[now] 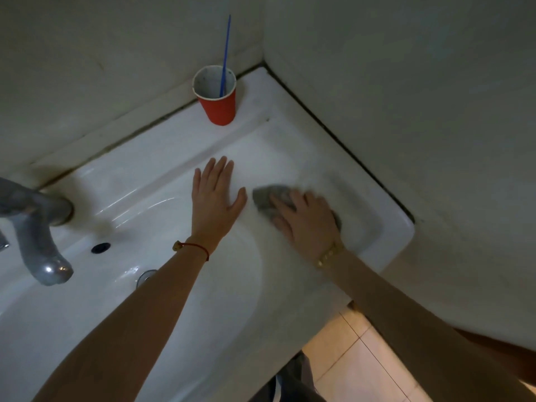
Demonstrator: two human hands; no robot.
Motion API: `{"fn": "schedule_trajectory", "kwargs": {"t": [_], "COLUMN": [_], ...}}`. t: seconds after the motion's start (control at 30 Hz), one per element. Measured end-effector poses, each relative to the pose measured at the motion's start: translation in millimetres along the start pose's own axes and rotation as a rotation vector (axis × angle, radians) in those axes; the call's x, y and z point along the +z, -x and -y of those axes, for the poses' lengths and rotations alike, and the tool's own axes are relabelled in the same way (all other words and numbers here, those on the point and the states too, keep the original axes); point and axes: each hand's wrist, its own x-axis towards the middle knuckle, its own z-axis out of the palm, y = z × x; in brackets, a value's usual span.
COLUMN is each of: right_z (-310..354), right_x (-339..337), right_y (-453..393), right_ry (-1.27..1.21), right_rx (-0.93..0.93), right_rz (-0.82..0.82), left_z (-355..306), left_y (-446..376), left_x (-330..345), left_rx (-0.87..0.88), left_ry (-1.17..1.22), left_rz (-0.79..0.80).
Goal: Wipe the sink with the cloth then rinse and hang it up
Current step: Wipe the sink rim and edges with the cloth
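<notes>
— Where does the single view look from?

— From the person's head, above the near edge of the white sink (162, 204), facing forward and steeply down into a wall corner at 12 o'clock.

— How near is it?

— Close: both forearms run up from the bottom edge, the left hand (216, 195) near centre, the right hand (304, 220) toward 3 o'clock.

— What frames the edges?

— The faucet (37, 227) at 9 o'clock, a red cup (217, 95) at 12 o'clock, tiled floor (353, 358) at 5 o'clock. The wide lens bends straight lines. No second view shares the scene.
</notes>
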Motion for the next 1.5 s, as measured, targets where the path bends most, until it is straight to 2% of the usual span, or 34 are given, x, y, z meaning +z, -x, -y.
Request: {"fn": "schedule_trajectory", "kwargs": {"t": [0.07,0.1,0.2,0.27,0.33,0.4,0.5,0.57,0.63,0.7,0.77,0.9,0.97,1.03,1.1,1.2,1.27,1.33,1.4,1.5], "right_z": [-13.7,-24.3,-37.4,-23.2,-7.1,-1.6,-24.3,-35.5,-32.4,-17.9,-6.0,-9.5,-21.4,-38.7,-63.5,-98.7,-109.3,-107.2,-89.4,-54.1], "right_x": [-2.0,0.2,12.0,18.7,20.6,18.1,11.7,15.1,23.5,28.4,29.8,13.8,0.0,-18.7,-43.5,-77.6,-82.9,-75.0,-67.0,-64.5], "right_y": [16.0,8.3,-48.7,-79.3,-82.0,-58.0,-40.0,-64.0,-104.5,-134.9,-136.9,-77.1,-49.3,-27.9,-6.9,36.1,68.5,94.3,112.2,130.3], "right_ry": [-0.028,0.002,0.100,0.149,0.134,0.054,-0.048,0.011,0.055,0.047,0.057,-0.046,-0.100,-0.106,-0.077,-0.038,-0.020,-0.041,-0.105,-0.167], "right_rx": [-0.067,-0.038,0.193,0.262,0.197,0.028,-0.103,-0.046,0.090,0.197,0.194,-0.074,-0.114,-0.027,0.099,0.198,0.253,0.346,0.414,0.323], "right_rz": [0.035,0.028,-0.034,-0.025,-0.012,-0.013,-0.010,-0.013,-0.040,0.018,0.055,0.074,0.132,0.120,0.038,-0.023,-0.020,-0.002,-0.016,-0.047], "left_z": [0.9,1.2,1.1,0.7,1.0,2.1,2.9,2.9,2.2,1.8,2.5,4.7,3.7,0.8,-9.4,-42.2,-65.8,-81.7,-90.2,-94.2], "left_y": [0.3,0.1,-0.4,-1.1,-1.2,-1.2,-1.4,-1.7,-1.7,-1.8,-1.9,-2.7,-2.3,-1.5,0.2,11.1,24.5,36.7,45.7,52.6], "left_x": [1.1,1.3,1.0,0.6,1.0,2.2,4.3,4.4,3.8,3.7,3.9,5.7,4.2,-1.6,-10.5,-20.3,-17.0,-6.3,4.1,11.9], "left_rx": [0.002,0.003,0.002,0.001,0.001,0.000,0.001,0.001,-0.007,-0.012,-0.013,0.001,-0.008,-0.016,0.017,0.211,0.367,0.442,0.435,0.378], "left_ry": [0.003,0.002,0.004,0.004,0.013,0.015,0.020,0.022,0.020,0.018,0.014,0.032,0.045,0.039,0.021,0.120,0.188,0.201,0.184,0.186], "left_rz": [0.000,-0.007,-0.016,-0.014,-0.012,-0.011,-0.013,-0.022,-0.018,-0.010,-0.011,-0.015,0.009,0.031,0.005,-0.031,0.012,0.077,0.147,0.193]}}
